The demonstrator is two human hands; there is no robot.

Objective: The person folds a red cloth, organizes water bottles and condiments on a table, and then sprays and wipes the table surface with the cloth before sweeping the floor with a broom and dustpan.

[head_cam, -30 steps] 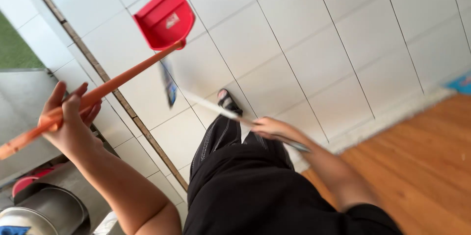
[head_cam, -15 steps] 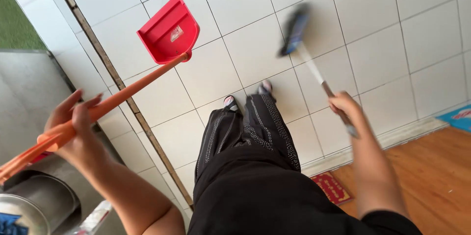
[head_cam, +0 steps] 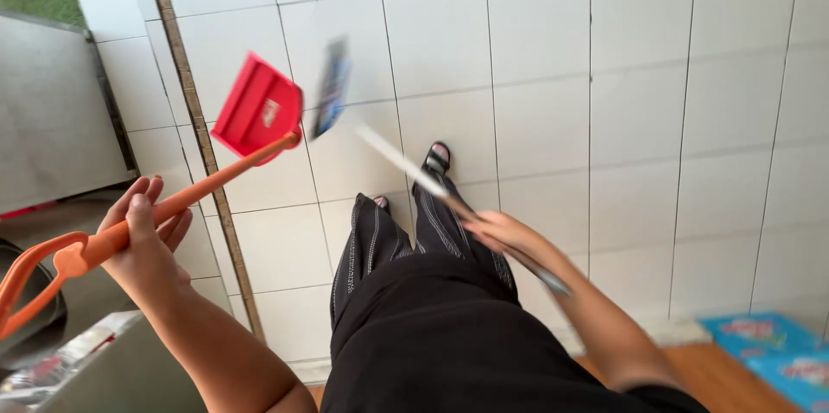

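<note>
White tiled floor, left hand gripping red dustpan (white label), right hand clutching blurred broom

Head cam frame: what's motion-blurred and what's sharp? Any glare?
Head view: the small broom with the pale handle is heavily smeared, its dark brush head streaked; the right hand gripping it is softly blurred. The red dustpan on its long orange handle and the left hand read fairly sharp. White floor tiles are evenly daylit, with no hard glare.
</note>
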